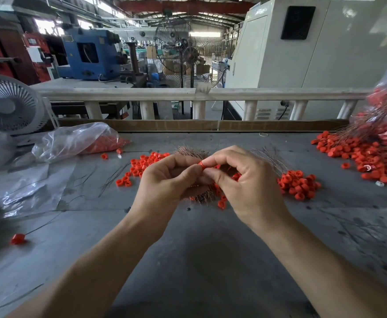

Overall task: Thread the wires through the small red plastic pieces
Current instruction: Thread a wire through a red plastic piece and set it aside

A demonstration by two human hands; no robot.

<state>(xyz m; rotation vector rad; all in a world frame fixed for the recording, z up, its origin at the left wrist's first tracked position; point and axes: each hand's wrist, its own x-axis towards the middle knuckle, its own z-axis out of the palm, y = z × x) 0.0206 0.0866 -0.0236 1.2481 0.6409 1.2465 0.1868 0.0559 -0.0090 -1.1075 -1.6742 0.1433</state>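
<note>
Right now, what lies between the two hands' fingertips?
In the head view, one small red piece, pinched between the left hand and right hand. Whether a wire is in it cannot be told.

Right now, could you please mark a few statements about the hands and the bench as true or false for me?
1. Both hands pinch one red piece between them. True: the left hand and right hand meet on it.
2. The hands rest flat on the table. False: they are raised above the table, over a bundle of wires.
3. A red piece with a wire through it lies alone at the near left. True.
4. The small white fan stands at the right. False: it is at the far left.
5. The clear bag at the left holds blue pieces. False: they are red.
</note>
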